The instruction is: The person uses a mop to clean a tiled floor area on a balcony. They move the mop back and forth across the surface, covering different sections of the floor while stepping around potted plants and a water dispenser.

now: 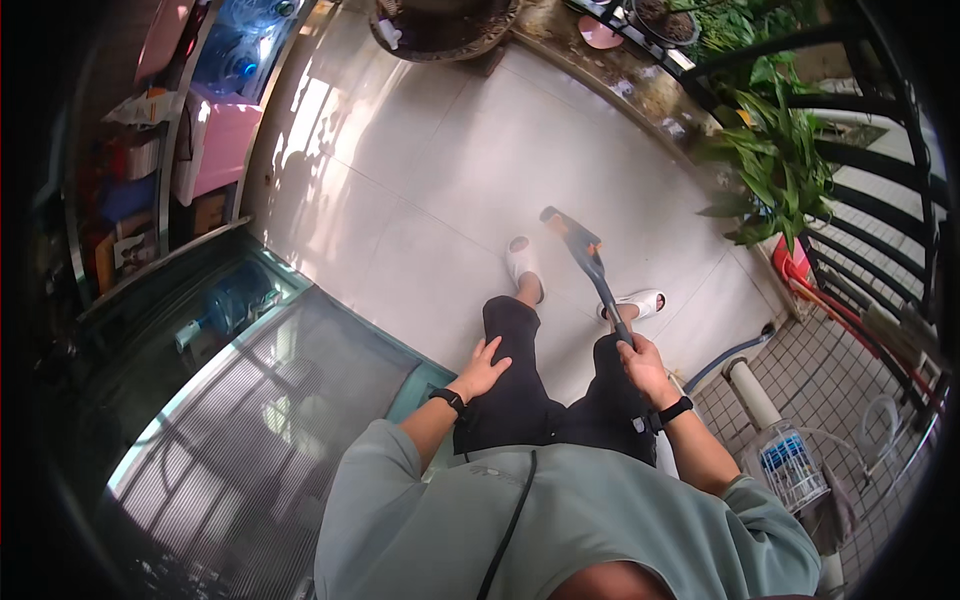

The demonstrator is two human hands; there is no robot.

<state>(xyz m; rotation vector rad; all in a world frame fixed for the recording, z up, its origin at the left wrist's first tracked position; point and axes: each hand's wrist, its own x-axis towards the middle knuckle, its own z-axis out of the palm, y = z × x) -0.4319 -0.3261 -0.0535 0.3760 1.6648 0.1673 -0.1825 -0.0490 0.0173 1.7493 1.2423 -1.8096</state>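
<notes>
My right hand (643, 365) is closed around the dark handle of a long tool (589, 259) with a grey and orange head. From the hand the tool slants forward and to the left, its head over the pale tiled floor (442, 217) ahead of my feet. What kind of tool it is I cannot tell for certain. My left hand (481, 367) holds nothing; its fingers are spread over my left thigh, and whether they touch the trousers is unclear. White open-toed shoes (523, 259) are on both feet, one on each side of the tool.
At left, a glass-fronted cabinet (307, 390) and shelves with a pink box (225, 139) and water bottles (238, 64). A large round basin (450, 30) stands ahead. Potted plants (772, 169), a black railing (870, 154), a blue hose (724, 361) and a pipe (754, 394) are at right.
</notes>
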